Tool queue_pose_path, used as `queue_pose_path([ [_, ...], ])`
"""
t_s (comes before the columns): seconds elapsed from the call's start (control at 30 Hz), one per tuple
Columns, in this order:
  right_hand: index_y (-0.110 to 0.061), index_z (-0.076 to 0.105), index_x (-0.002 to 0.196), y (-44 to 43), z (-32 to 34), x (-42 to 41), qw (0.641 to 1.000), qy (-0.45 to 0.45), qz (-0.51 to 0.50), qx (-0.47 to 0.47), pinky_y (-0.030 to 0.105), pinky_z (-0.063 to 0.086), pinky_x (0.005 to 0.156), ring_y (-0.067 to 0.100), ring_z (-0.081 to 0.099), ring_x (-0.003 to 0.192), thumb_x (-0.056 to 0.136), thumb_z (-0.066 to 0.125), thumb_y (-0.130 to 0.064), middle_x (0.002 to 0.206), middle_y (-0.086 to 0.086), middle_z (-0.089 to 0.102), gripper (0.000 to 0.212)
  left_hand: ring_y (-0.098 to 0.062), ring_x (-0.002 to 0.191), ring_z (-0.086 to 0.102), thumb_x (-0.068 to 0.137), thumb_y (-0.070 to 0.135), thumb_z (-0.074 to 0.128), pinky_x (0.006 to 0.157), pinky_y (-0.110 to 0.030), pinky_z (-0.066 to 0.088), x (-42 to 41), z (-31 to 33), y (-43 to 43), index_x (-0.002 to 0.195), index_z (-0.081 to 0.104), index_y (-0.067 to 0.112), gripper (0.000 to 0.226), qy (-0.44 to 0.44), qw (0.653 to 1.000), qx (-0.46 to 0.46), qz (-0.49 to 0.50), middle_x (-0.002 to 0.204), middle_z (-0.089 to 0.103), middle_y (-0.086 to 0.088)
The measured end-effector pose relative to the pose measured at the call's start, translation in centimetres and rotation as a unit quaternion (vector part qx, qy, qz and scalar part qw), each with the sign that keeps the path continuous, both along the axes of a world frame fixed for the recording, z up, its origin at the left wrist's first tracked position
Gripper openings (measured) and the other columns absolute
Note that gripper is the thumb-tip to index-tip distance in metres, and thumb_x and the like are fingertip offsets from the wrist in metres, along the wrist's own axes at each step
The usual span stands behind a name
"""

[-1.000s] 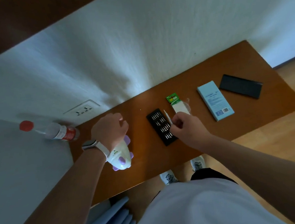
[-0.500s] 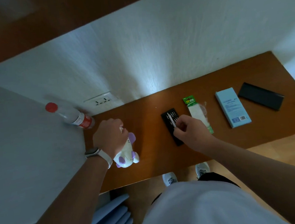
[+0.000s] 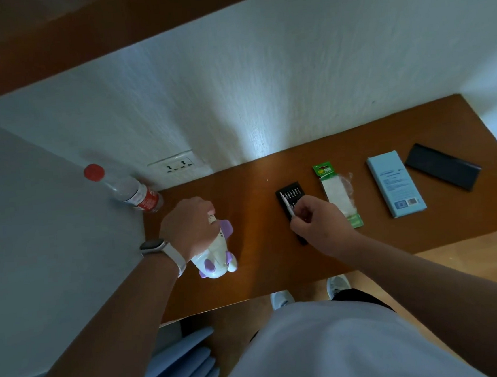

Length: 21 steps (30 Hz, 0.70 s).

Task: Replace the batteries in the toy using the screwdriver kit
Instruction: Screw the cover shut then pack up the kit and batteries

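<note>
Toy [image 3: 217, 254] left of bit case [image 3: 290, 198] (on table [image 3: 263, 265])

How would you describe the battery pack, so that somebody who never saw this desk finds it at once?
Start at the brown wooden desk against the white wall. Right of the black bit tray, partly under the right hand, lies the battery pack. It alone has green ends and a white middle; the box beyond it is pale blue.
</note>
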State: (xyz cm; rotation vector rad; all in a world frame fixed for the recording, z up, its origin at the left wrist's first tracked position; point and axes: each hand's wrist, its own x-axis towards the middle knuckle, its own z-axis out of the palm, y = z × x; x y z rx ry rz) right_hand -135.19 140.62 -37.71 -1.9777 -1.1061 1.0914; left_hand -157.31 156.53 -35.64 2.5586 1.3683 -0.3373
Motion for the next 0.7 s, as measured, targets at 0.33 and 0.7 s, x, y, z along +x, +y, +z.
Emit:
queue_pose_path([
  [0.33, -0.018, 0.058, 0.086, 0.17, 0.35, -0.20, 1.000, 0.002, 0.001, 0.004, 0.030, 0.043, 0.056, 0.015, 0.051, 0.063, 0.091, 0.062, -0.020, 0.081, 0.008, 0.064, 0.007, -0.020, 0.109, 0.055, 0.090, 0.033, 0.062, 0.089, -0.041, 0.052, -0.50, 0.57, -0.22, 0.118, 0.064, 0.021, 0.030, -0.026, 1.000, -0.013, -0.001, 0.116, 0.060, 0.002],
  [0.7, -0.015, 0.059, 0.088, 0.19, 0.46, -0.40, 1.000, -0.002, 0.010, 0.019, 0.027, 0.041, 0.055, 0.013, 0.050, 0.062, 0.091, 0.062, -0.019, 0.079, 0.006, 0.062, 0.007, -0.019, 0.113, 0.053, 0.089, 0.035, 0.064, 0.091, -0.038, 0.050, -0.84, 0.32, -0.28, 0.118, 0.065, 0.020, 0.033, -0.043, 0.999, -0.002, -0.007, 0.122, 0.059, 0.003],
])
